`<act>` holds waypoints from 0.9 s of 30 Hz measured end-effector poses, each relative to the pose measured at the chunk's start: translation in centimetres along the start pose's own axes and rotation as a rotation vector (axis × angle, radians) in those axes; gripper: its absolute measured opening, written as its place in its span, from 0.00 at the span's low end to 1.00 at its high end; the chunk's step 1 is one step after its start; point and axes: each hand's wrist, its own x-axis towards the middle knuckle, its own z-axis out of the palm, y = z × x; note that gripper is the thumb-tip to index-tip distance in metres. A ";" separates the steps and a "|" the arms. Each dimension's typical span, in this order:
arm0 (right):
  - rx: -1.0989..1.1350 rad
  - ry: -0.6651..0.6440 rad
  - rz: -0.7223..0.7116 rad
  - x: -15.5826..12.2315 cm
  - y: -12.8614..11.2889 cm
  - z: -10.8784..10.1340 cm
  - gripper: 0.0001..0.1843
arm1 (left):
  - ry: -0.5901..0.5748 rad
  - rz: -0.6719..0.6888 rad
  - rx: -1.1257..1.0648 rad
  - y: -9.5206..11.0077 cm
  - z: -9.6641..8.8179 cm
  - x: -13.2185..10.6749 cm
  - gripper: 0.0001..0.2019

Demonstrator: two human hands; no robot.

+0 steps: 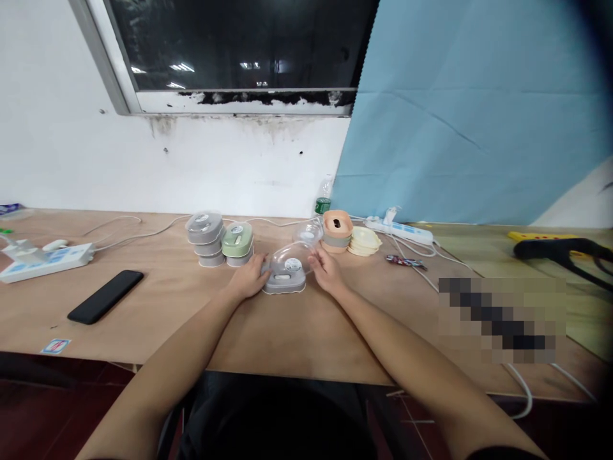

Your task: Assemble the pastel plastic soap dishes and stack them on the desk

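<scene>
A small grey container (286, 282) sits on the table in front of me. A clear plastic lid (301, 252) is tilted up over its far side, with a round white sticker on it. My left hand (249, 277) grips the container's left side, fingers curled at its edge. At the lid's right edge, my right hand (328, 271) pinches the plastic between thumb and fingers. Stacked grey containers (205, 229) and a green-topped container (237, 240) stand beyond my left hand. Behind my right hand are more clear lids (308, 231), a peach container stack (337, 225) and pale yellow lids (364, 240).
A black phone (106, 296) and a white power strip (52, 259) lie at left. Another power strip (401, 230), a small wrapper (405, 262) and loose white cables are at right. A plastic bottle (324, 197) stands against the wall. The table's front edge (297, 375) is near my lap.
</scene>
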 end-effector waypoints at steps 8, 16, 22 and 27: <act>-0.254 -0.202 0.144 1.2 0.7 0.2 0.31 | 0.049 0.078 -0.102 0.5 -1.0 -0.1 0.20; -0.326 -0.491 -0.008 1.0 0.9 -0.4 0.35 | -0.132 0.054 -0.156 0.8 -1.4 -0.4 0.41; -0.346 -0.502 -0.003 1.0 0.3 -0.7 0.32 | -0.129 0.010 -0.187 0.8 -1.2 -0.2 0.32; -0.322 -0.552 0.031 1.1 0.1 -0.9 0.29 | -0.122 0.059 -0.173 0.6 -1.0 -0.3 0.30</act>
